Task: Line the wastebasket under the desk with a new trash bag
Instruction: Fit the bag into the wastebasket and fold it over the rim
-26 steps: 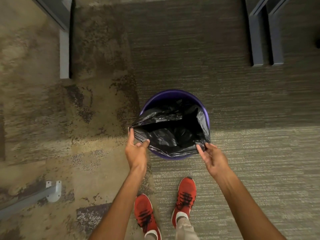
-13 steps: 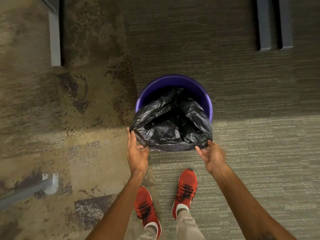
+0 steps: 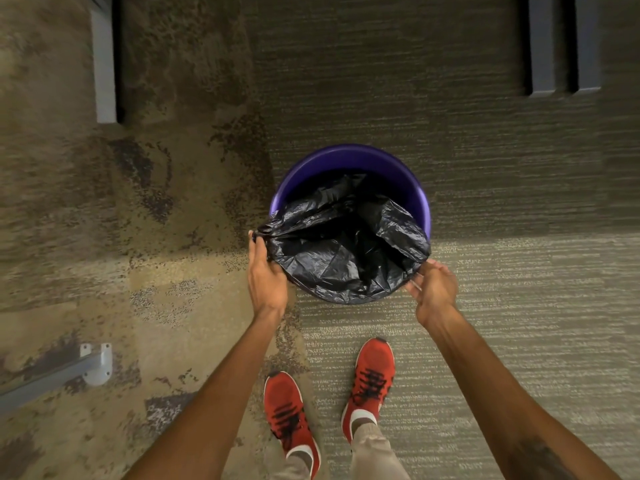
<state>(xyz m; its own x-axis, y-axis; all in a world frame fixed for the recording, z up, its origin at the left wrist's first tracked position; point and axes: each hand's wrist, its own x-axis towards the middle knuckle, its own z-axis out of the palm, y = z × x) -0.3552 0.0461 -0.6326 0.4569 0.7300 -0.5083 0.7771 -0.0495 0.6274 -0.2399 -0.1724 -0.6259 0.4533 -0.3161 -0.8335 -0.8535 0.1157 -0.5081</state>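
A round purple wastebasket (image 3: 349,159) stands on the carpet in front of my feet. A black trash bag (image 3: 346,251) sits in it, its mouth stretched over the near rim, while the far rim shows bare purple. My left hand (image 3: 265,277) grips the bag's edge at the basket's left side. My right hand (image 3: 434,287) pinches the bag's edge at the near right side. The bag's middle sags into the basket.
Grey desk legs stand at the far left (image 3: 104,64) and far right (image 3: 542,46). A grey metal foot (image 3: 93,363) lies on the floor at the near left. My red shoes (image 3: 370,372) stand just behind the basket on patterned carpet.
Both hands have spread apart and pulled the bag's mouth wider over the near rim. The view has shifted closer over the basket.
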